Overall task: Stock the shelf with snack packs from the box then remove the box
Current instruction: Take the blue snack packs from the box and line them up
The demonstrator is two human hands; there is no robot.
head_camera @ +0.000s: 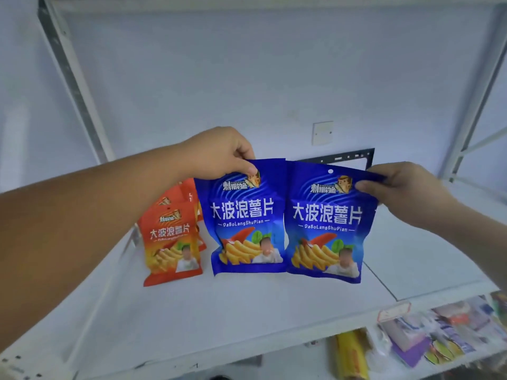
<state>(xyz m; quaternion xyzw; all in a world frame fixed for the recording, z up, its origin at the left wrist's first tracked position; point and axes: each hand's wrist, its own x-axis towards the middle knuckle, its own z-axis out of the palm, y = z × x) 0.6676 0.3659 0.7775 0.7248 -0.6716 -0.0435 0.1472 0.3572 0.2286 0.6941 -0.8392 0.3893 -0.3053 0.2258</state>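
Left hand (219,154) pinches top edge of one glossy blue foil snack pack (247,223); right hand (406,190) pinches the other's (326,229) top corner. Both hang upright, long axis vertical, bottoms at the white shelf board (247,303), just right of the orange packs (170,242). Box not visible.

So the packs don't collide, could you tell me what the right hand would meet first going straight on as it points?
Probably the glossy blue plastic crisp pack that the left hand pinches, though depth is unclear.
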